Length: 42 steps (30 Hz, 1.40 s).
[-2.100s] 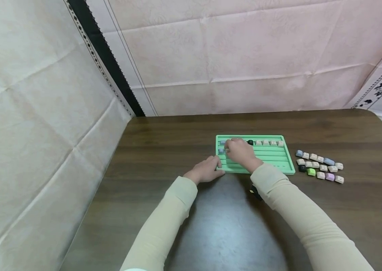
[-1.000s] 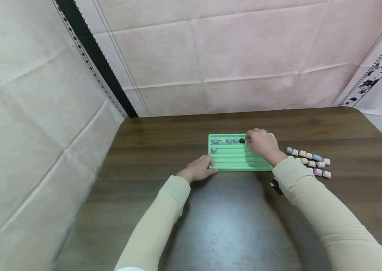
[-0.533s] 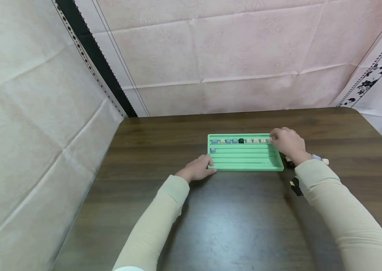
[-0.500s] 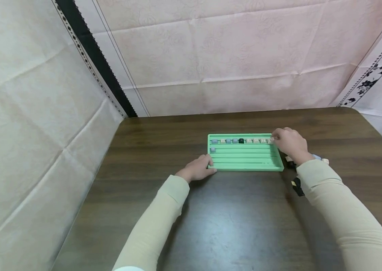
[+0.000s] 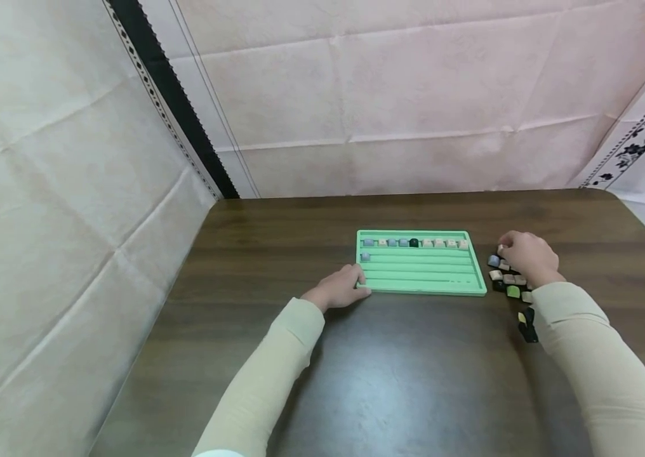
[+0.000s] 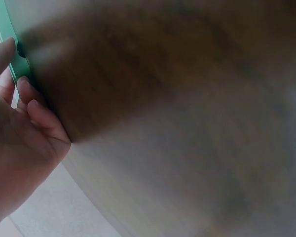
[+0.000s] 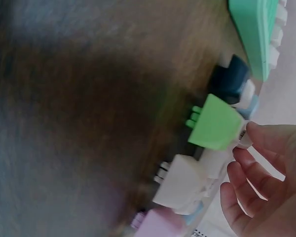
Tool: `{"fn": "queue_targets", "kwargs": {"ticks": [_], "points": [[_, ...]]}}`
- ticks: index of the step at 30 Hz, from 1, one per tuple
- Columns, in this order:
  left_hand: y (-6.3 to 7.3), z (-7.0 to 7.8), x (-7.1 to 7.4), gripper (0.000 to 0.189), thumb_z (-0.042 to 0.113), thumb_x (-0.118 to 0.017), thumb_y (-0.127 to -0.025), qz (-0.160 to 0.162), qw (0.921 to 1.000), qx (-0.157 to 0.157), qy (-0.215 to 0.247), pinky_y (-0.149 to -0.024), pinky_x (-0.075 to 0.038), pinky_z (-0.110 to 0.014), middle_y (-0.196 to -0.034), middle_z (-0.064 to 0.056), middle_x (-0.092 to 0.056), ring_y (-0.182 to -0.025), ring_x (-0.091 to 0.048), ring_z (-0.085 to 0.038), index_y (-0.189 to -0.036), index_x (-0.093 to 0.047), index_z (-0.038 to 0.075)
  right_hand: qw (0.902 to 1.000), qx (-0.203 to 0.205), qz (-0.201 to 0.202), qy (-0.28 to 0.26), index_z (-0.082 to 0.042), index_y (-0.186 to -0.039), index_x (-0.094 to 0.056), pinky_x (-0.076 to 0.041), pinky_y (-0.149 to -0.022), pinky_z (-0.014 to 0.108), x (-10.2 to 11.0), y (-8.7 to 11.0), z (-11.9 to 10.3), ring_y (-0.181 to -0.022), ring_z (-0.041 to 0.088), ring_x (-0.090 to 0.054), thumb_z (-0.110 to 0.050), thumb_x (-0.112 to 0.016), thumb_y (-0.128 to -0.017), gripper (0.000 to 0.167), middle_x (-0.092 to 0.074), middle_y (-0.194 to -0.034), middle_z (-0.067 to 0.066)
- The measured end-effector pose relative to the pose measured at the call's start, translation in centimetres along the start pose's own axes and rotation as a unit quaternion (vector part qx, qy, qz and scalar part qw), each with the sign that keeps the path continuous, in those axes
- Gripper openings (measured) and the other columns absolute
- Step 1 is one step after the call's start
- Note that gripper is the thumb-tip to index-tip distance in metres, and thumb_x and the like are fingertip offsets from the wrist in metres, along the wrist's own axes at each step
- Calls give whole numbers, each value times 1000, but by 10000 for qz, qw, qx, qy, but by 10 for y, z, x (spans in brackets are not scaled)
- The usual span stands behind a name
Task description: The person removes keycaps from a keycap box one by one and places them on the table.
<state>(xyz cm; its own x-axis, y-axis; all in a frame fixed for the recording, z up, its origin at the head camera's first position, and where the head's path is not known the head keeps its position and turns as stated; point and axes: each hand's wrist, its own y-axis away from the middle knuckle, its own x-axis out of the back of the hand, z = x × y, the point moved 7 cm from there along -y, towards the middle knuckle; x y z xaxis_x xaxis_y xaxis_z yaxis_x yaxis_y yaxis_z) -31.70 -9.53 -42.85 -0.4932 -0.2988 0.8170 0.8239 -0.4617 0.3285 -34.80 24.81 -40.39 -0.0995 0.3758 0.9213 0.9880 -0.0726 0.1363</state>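
Observation:
A light-green keycap tray (image 5: 421, 285) lies on the table, with ridged rows. Its back row bears blue, white and black keycaps, and one blue keycap (image 5: 365, 257) sits in the row below. My left hand (image 5: 338, 287) grips the tray's front left corner, thumb along the front edge. To the right of the tray, my right hand (image 5: 530, 259) pinches a white keycap (image 7: 244, 140) between thumb and fingertip, above the loose keycaps. A green keycap (image 7: 217, 124), a black keycap (image 7: 229, 80) and a purple keycap (image 7: 160, 224) appear beneath that hand in the right wrist view.
Loose keycaps lie in rough rows right of the tray, including a blue keycap (image 5: 494, 261); the right hand and sleeve cover some. A brown wooden table (image 5: 402, 381) extends toward me. Pale patterned cloth (image 5: 414, 95) hangs behind it.
My right hand has moved rightward along the tray's back row, left its right end, and now pinches a white keycap by the loose ones. The left hand stays at the tray corner.

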Motion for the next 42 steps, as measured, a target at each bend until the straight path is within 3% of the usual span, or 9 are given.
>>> {"fn": "queue_targets", "kwargs": {"ticks": [10,22,32,42], "points": [[1,4,-5,20,37,-50,-93,-13,10000,42,58,-74,-39,-26,-100,2,-46,-88,-46,-14,-99,-45,18,9994,-235,-261,-48,-2,-119,-52,-38,-59,43,-4,2,12,-99,44,-48,-23,-43,-92,35,-50,-120,28],[-1,3,-2,21,38,-50,-93,32,9998,153,91,-73,-39,-27,-99,1,-46,-88,-46,-15,-98,-44,19,9989,19,-471,18,1,-122,-49,-41,-64,46,7,2,2,-105,47,-47,-30,-39,-96,41,-49,-122,29],[1,0,0,20,38,-49,-94,37,10000,56,-1,-73,-38,-27,-97,2,-45,-85,-46,-15,-97,-43,19,9984,385,-411,-73,-2,-123,-50,-42,-63,43,6,-2,-28,-99,40,-52,-37,-35,-98,46,-50,-122,26],[2,-1,0,20,38,-48,-94,59,9999,82,-98,-73,-38,-27,-97,1,-45,-85,-46,-15,-97,-43,19,9951,908,-389,-101,-3,-125,-50,-43,-75,52,-1,-1,-80,-108,41,-50,-31,-39,-97,40,-51,-124,24]]}}
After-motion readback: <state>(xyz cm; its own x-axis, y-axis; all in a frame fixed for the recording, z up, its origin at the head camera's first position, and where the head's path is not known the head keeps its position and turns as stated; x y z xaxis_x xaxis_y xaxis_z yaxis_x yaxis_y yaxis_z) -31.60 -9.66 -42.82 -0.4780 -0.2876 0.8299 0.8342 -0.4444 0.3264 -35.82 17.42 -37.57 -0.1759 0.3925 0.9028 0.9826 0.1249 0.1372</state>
